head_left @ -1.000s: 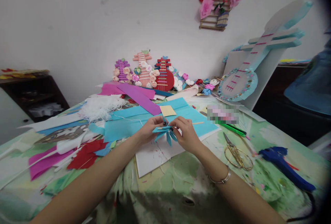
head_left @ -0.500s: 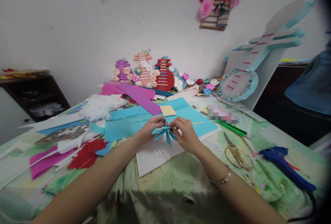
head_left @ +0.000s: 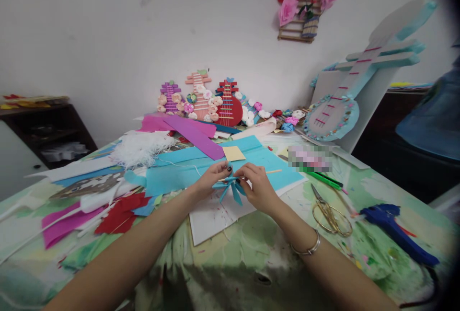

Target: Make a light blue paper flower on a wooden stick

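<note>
Above the middle of the table, my left hand (head_left: 212, 177) pinches a blue paper flower (head_left: 235, 193) near its top. Its narrow petals spread and hang down between my hands. My right hand (head_left: 258, 185) is closed at the flower's other side, with a thin wooden stick (head_left: 274, 171) running through its fingers and sticking out to the right. The fingers partly hide the flower's centre. Beneath lie blue sheets (head_left: 172, 177) and a white board (head_left: 212, 220). A small tan square (head_left: 233, 153) rests just beyond my hands.
Gold-handled scissors (head_left: 330, 215), a blue glue gun (head_left: 395, 232) and a green pen (head_left: 325, 179) lie to the right. White shredded strands (head_left: 142, 148) and red scraps (head_left: 122, 213) are on the left. Small decorated lutes (head_left: 226, 105) stand at the wall; a large one (head_left: 332, 114) leans right.
The blue flower has turned a little in my fingers, so its petals hang at a different angle. Both hands stay in nearly the same place.
</note>
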A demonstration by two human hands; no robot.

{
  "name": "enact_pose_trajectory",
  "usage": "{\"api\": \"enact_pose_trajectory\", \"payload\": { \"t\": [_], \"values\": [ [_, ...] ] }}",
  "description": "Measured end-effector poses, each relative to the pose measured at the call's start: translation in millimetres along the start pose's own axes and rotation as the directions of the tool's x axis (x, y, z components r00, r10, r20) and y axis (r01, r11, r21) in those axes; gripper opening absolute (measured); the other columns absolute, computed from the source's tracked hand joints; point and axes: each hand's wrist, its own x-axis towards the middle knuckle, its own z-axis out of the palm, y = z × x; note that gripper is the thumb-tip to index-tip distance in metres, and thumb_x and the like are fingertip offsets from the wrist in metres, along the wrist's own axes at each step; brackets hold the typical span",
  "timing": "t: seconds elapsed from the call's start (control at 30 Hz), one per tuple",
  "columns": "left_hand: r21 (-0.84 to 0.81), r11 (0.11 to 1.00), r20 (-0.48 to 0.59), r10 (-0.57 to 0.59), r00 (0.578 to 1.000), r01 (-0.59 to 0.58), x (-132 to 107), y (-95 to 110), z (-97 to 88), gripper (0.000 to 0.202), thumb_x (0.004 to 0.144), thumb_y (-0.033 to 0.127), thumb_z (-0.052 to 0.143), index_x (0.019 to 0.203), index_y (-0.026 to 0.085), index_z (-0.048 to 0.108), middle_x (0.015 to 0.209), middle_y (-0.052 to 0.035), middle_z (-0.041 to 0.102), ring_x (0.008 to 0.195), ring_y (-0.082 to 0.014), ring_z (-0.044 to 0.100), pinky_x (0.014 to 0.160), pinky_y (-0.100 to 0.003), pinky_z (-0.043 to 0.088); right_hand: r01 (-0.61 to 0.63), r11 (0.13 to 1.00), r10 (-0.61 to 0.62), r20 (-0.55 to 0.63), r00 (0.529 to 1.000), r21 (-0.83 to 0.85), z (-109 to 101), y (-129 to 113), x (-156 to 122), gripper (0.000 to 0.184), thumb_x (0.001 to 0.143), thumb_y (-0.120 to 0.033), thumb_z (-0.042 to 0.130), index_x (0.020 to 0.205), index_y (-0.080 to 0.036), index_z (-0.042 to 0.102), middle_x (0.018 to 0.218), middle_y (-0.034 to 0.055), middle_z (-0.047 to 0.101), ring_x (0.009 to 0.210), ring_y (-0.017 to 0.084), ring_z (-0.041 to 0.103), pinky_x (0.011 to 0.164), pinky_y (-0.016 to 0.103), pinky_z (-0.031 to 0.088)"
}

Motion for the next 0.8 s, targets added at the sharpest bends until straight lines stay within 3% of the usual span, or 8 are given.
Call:
{"api": "enact_pose_trajectory", "payload": {
  "t": [0.13, 0.2, 0.27, 0.33, 0.4, 0.57, 0.63, 0.8],
  "values": [
    [0.003, 0.999, -0.011, -0.044, 0.999, 0.044, -2, 4, 0.3, 0.035, 0.064, 0.037, 0.074, 0.080, 0.013, 0.055, 0.071, -0.0002, 0.058, 0.062, -0.0097, 0.054, 0.061, -0.022, 0.040, -0.004, 1.000, 0.004, -0.004, 1.000, 0.025, 1, 2, 0, 0.020, 0.078, -0.004, 0.043, 0.087, -0.018, 0.055, 0.092, 0.0048, 0.060, 0.084, 0.016, 0.053, 0.075, 0.030, 0.030],
    [0.057, 0.997, -0.087, -0.052, 0.995, 0.057, -3, 10, 0.5, 0.035, 0.061, 0.030, 0.076, 0.081, 0.014, 0.053, 0.071, 0.0000, 0.060, 0.065, -0.0112, 0.055, 0.064, -0.023, 0.040, -0.016, 0.999, 0.016, -0.014, 1.000, 0.030, 2, 4, 0, 0.020, 0.078, -0.004, 0.044, 0.087, -0.018, 0.055, 0.091, 0.0047, 0.059, 0.083, 0.015, 0.053, 0.075, 0.029, 0.031],
    [0.092, 0.995, -0.194, 0.051, 0.980, -0.034, -3, 15, -0.3, 0.035, 0.058, 0.026, 0.076, 0.081, 0.015, 0.051, 0.082, -0.0016, 0.062, 0.072, -0.0129, 0.057, 0.067, -0.025, 0.042, -0.027, 0.999, 0.027, -0.024, 0.999, 0.025, 3, 6, 0, 0.019, 0.078, -0.004, 0.044, 0.086, -0.018, 0.055, 0.091, 0.0048, 0.058, 0.083, 0.016, 0.053, 0.075, 0.029, 0.032],
    [0.145, 0.975, -0.229, 0.197, 0.953, -0.167, -4, 20, -1.8, 0.033, 0.059, 0.024, 0.075, 0.081, 0.016, 0.052, 0.086, -0.0015, 0.061, 0.078, -0.0139, 0.056, 0.071, -0.026, 0.042, -0.037, 0.999, 0.038, -0.029, 0.999, 0.014, 4, 8, 0, 0.019, 0.078, -0.005, 0.044, 0.085, -0.018, 0.055, 0.091, 0.0050, 0.058, 0.082, 0.016, 0.053, 0.074, 0.029, 0.032],
    [0.276, 0.931, -0.179, 0.295, 0.939, -0.240, -5, 23, -2.7, 0.025, 0.063, 0.027, 0.072, 0.078, 0.015, 0.055, 0.079, -0.0010, 0.059, 0.077, -0.0134, 0.055, 0.071, -0.025, 0.040, -0.050, 0.999, 0.050, -0.032, 0.998, 0.007, 4, 10, 0, 0.019, 0.079, -0.005, 0.044, 0.085, -0.018, 0.055, 0.091, 0.0052, 0.058, 0.080, 0.015, 0.053, 0.073, 0.028, 0.033],
    [0.608, 0.758, 0.053, 0.257, 0.965, -0.235, -8, 23, 0.3, 0.024, 0.064, 0.030, 0.073, 0.077, 0.014, 0.061, 0.079, -0.0025, 0.062, 0.077, -0.0145, 0.055, 0.073, -0.027, 0.038, -0.057, 0.998, 0.057, -0.019, 0.998, 0.002, 5, 12, 1, 0.019, 0.078, -0.004, 0.043, 0.085, -0.017, 0.055, 0.088, 0.0058, 0.056, 0.075, 0.015, 0.051, 0.068, 0.027, 0.036],
    [0.652, 0.720, 0.073, 0.253, 0.965, -0.238, -8, 21, 1.5, 0.025, 0.062, 0.030, 0.075, 0.076, 0.014, 0.061, 0.077, -0.0022, 0.062, 0.075, -0.0142, 0.055, 0.071, -0.027, 0.038, -0.059, 0.998, 0.059, -0.008, 0.998, 0.011, 5, 13, 2, 0.019, 0.077, -0.003, 0.042, 0.083, -0.017, 0.054, 0.086, 0.0058, 0.055, 0.075, 0.015, 0.051, 0.067, 0.026, 0.037],
    [0.638, 0.738, 0.046, 0.245, 0.968, -0.217, -6, 18, 1.0, 0.027, 0.060, 0.030, 0.076, 0.075, 0.014, 0.060, 0.077, -0.0022, 0.063, 0.075, -0.0135, 0.055, 0.072, -0.027, 0.039, -0.068, 0.996, 0.069, -0.020, 0.997, 0.060, 7, 15, 1, 0.019, 0.074, -0.002, 0.042, 0.080, -0.018, 0.052, 0.083, 0.0050, 0.053, 0.075, 0.015, 0.051, 0.066, 0.025, 0.039]
  ]
}}
